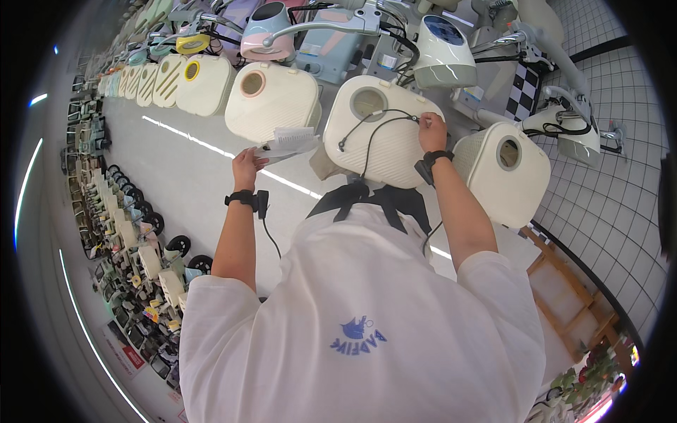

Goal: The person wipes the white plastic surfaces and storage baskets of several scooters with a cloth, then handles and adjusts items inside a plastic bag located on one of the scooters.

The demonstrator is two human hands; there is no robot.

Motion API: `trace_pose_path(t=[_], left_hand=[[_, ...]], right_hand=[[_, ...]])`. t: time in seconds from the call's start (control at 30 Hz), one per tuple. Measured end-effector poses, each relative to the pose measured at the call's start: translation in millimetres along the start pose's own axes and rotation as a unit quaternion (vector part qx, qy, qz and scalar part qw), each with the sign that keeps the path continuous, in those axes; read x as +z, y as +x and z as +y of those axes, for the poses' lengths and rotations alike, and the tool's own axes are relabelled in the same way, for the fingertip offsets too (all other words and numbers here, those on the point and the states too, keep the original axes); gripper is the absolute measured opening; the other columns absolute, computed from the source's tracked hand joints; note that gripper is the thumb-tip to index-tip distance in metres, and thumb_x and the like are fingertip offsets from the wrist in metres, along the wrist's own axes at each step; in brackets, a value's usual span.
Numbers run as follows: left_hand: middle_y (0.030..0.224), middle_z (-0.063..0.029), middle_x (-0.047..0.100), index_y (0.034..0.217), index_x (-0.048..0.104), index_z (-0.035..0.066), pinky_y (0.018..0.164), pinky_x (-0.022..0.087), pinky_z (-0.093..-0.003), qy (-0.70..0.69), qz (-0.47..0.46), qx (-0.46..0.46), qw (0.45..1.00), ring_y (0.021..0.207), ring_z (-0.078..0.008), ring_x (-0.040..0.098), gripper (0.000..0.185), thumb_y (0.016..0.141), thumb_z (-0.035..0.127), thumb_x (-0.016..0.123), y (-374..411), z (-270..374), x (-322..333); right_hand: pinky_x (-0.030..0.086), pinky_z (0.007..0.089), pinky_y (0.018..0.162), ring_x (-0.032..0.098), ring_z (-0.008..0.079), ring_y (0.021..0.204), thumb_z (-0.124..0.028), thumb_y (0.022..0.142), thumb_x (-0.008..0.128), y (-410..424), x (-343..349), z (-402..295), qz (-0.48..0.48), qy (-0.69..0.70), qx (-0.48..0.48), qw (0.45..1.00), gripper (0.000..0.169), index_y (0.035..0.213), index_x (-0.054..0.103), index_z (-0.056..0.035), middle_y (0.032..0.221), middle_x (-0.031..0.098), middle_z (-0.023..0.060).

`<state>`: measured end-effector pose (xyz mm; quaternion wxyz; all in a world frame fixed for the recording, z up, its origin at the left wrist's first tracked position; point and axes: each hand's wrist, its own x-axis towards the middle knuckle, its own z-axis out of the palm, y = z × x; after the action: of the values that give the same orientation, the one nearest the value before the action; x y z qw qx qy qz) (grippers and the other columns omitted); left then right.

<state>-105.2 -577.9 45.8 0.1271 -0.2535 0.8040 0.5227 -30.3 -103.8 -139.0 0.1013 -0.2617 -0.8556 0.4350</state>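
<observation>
Between its fingers my left hand [247, 166] holds a small clear plastic bag [280, 153] with a printed paper slip [294, 137], out over the floor. My right hand [433, 129] pinches a thin black cable [394, 117] at a small fitting, at the upper right of a cream plastic basket [381, 158]. The cable loops across the basket's lid, past its round grey-rimmed window [369, 103]; one end lies on the lid and another stretch runs down to the near edge. Both wrists wear black straps with a small device.
A row of scooters with cream baskets [270, 98] runs left; another basket [502, 180] stands at right. Brake levers [322, 26] and a white headlight [443, 50] reach over the baskets. More scooters line the far left, and a white wire grid [608, 95] stands right.
</observation>
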Motion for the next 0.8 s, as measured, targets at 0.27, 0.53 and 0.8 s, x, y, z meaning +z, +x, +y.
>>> trace_pose_path(t=[0.27,0.53,0.8], left_hand=[[0.090,-0.0111,0.070,0.109,0.068,-0.004,0.070,0.054,-0.0282,0.059,-0.053,0.074,0.994,0.079,-0.0206,0.074,0.030,0.101,0.020,0.052,29,33,-18],[0.097,-0.0117,0.071,0.107,0.069,-0.004,0.074,0.054,-0.0277,0.064,-0.176,0.137,0.973,0.082,-0.0216,0.074,0.030,0.102,0.018,0.050,74,87,-48],[0.099,-0.0106,0.071,0.110,0.068,-0.004,0.075,0.054,-0.0266,0.025,-0.283,0.121,0.951,0.082,-0.0196,0.074,0.030,0.105,0.017,0.047,156,69,-72]], right_hand=[[0.044,0.0477,0.100,0.055,0.0384,0.114,-0.010,0.089,0.064,-21,-16,-19,0.069,-0.071,-0.013,0.995,0.031,0.119,0.064,-0.0040,0.120,0.062,0.0179],[0.053,0.0386,0.084,0.065,0.0278,0.097,-0.012,0.089,0.068,-49,-2,-187,-0.067,0.135,-0.025,0.988,0.041,0.129,0.058,-0.0076,0.125,0.061,0.0131],[0.055,0.0406,0.081,0.066,0.0303,0.096,-0.012,0.089,0.069,-84,133,-318,-0.182,-0.001,-0.199,0.963,0.035,0.124,0.062,-0.0098,0.111,0.065,0.0085]])
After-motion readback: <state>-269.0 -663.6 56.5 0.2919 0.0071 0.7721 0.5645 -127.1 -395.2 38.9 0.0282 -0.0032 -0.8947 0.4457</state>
